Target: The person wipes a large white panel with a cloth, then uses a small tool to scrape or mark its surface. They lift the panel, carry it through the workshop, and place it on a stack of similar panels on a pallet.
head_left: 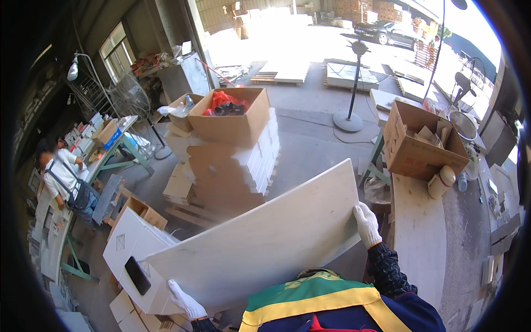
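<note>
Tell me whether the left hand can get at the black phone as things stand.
Probably yes: the phone lies uncovered on a white surface, left of the left hand, with nothing seen between them. The hand is at the edge of the board, though, so it may have to leave that first.

We note white knit gloves (366, 220) on left hand (186, 301) (7 o'clock) and right hand (368, 226) (4 o'clock); dark, pale-flecked right sleeve (389, 271); at 5 o'clock, navy garment (416, 315), green panel (301, 289), yellow border (315, 304), red trim (317, 323).
</note>
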`<state>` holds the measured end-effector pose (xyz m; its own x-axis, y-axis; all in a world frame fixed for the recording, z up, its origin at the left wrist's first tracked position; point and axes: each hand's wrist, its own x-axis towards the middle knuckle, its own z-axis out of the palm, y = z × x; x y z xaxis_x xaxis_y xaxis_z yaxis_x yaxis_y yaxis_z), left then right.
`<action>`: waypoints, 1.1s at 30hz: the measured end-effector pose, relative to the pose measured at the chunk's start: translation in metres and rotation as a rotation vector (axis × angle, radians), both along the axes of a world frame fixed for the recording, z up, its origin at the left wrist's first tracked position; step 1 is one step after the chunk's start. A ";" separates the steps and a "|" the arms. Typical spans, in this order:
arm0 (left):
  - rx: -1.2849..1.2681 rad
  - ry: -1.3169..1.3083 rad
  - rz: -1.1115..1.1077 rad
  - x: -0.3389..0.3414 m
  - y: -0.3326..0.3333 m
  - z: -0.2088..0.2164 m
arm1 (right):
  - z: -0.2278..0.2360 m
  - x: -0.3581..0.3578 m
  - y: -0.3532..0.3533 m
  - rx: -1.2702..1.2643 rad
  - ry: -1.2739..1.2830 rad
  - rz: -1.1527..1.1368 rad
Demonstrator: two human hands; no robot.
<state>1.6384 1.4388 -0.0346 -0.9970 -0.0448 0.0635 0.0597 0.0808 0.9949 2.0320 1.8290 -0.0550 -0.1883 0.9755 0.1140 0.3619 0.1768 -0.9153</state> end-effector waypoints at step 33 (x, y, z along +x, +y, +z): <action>-0.135 0.026 -0.212 -0.143 0.708 0.019 | -0.043 -0.147 0.691 -0.075 -0.169 -0.068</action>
<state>1.4953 2.1469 -0.0154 -0.9812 0.1755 0.0804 0.1148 0.1963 0.9738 1.8854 2.5200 -0.0979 -0.1319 0.9912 0.0127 0.5199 0.0801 -0.8504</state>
